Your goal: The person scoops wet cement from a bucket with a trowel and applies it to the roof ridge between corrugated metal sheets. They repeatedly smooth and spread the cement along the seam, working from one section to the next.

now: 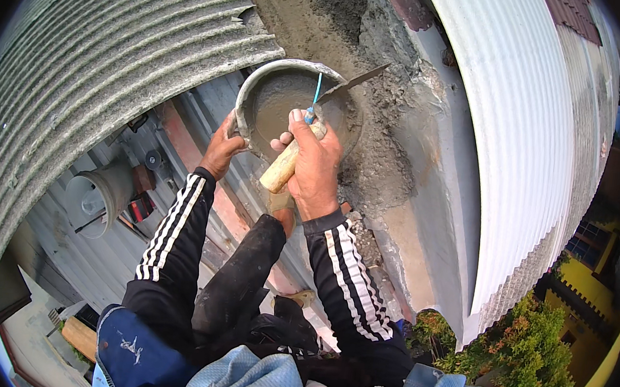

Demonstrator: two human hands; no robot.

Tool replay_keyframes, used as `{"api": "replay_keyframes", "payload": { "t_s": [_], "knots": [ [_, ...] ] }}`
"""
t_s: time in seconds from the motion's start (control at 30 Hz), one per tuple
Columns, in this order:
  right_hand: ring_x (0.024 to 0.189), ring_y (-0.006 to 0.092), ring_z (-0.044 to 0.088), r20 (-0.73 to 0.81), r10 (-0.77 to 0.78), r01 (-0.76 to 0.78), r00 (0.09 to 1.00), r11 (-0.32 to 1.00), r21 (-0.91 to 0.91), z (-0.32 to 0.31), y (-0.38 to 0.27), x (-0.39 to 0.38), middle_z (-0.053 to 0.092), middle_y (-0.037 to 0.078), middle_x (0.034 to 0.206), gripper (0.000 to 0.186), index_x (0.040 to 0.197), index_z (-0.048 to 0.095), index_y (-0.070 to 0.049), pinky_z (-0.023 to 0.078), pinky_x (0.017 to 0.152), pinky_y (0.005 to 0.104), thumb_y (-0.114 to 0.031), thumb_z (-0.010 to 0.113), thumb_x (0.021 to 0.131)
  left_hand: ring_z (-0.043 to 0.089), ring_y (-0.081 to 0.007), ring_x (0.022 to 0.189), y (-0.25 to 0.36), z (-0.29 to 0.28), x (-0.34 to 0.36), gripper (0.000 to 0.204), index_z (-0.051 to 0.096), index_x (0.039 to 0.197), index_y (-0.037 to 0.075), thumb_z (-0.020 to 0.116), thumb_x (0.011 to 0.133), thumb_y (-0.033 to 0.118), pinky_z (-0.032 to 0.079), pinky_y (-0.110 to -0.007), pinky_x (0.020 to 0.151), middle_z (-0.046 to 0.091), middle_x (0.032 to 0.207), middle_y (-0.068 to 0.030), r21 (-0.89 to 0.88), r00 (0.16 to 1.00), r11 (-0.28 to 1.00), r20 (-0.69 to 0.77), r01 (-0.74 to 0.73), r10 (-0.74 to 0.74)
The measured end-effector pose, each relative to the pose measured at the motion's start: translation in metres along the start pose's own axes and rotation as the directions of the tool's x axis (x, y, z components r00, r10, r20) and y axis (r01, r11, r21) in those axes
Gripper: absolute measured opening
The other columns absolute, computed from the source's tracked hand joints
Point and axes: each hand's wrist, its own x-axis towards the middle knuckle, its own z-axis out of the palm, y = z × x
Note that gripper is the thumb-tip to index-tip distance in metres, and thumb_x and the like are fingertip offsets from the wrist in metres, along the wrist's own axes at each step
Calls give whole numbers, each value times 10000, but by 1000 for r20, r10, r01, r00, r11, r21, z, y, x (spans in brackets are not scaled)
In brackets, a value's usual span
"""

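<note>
A grey bucket [242, 96] smeared with cement is in front of me, with wet grey mortar [277, 104] inside it. My left hand [222, 148] grips the near left side of its rim, thumb toward the inside. Above the bucket's near right side, my right hand [315, 166] is wrapped round the wooden handle of a trowel [282, 170]. Blue cord is tied where the handle meets the metal, and one end sticks up. The trowel's dark blade points away to the right, seen nearly edge-on, over the bucket's far right rim.
Grey corrugated roofing [115, 48] rises at the left, white corrugated sheeting [510, 131] at the right. Rough mortar [384, 156] lies along the gutter-like strip between them. A whitish bucket [105, 192] and a red-and-black object [141, 207] rest on metal sheets. Trees [526, 349] show below right.
</note>
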Motion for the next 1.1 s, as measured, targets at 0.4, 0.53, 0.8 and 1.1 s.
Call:
{"api": "replay_keyframes", "payload": {
  "t_s": [0.4, 0.53, 0.8, 1.1],
  "knots": [
    [935, 207, 724, -5, 222, -210, 975, 914, -349, 98, 81, 133, 668, 119, 1119, 385, 1272, 561, 42, 658, 779, 361, -67, 772, 970, 210, -254, 1650, -8, -6, 17, 1365, -23, 1763, 171, 925, 785, 69, 204, -418, 1333, 157, 1802, -76, 28, 996, 1000, 91, 11, -13],
    [787, 174, 692, -29, 310, -279, 950, 805, -523, 101, 103, 160, 712, 68, 946, 258, 1155, 630, -10, 562, 633, 351, -113, 779, 971, 467, -274, 1502, -53, 32, 43, 927, 183, 1726, 109, 755, 997, 148, 366, -388, 1234, 474, 1636, -140, 81, 856, 994, -507, -67, 99],
    [813, 386, 724, 556, -4, 554, 831, -80, -828, 2, -8, 180, 746, 175, 935, 195, 1034, 664, -12, 572, 767, 487, -121, 797, 942, 648, -192, 1122, -102, 26, 78, 416, 663, 1365, 34, 546, 1148, 369, 501, -371, 1017, 726, 1198, -94, -140, 653, 986, -756, -91, -47],
    [1166, 479, 717, 146, 39, 147, 989, -10, -989, -100, -45, 209, 724, 356, 1211, 658, 1362, 624, 107, 553, 996, 488, -320, 848, 915, 670, -192, 1176, -91, 21, 80, 477, 627, 1466, 27, 579, 1143, 374, 517, -353, 1035, 733, 1301, -85, -437, 626, 887, -735, -146, -259]
  ]
}}
